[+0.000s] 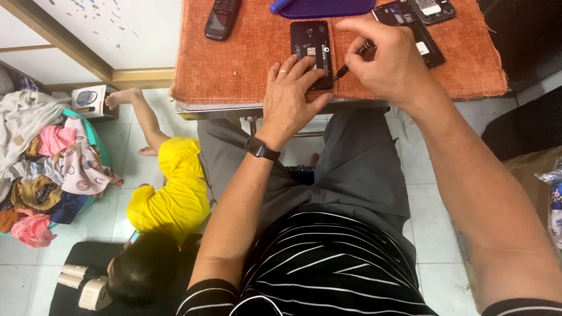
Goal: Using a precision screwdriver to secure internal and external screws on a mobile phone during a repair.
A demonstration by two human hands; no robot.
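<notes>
At the lower left of the frame a person in a yellow shirt lies on the tiled floor. At the left edge a teal basket is heaped with mixed clothes. Higher, at centre, the left hand lies released, fingers spread flat on a black opened phone on the orange cloth covering the surface. The right hand is clenched around a thin dark tool, its tip beside the phone's lower right edge. Farther up lie a black keypad handset, a purple tray and a phone frame.
</notes>
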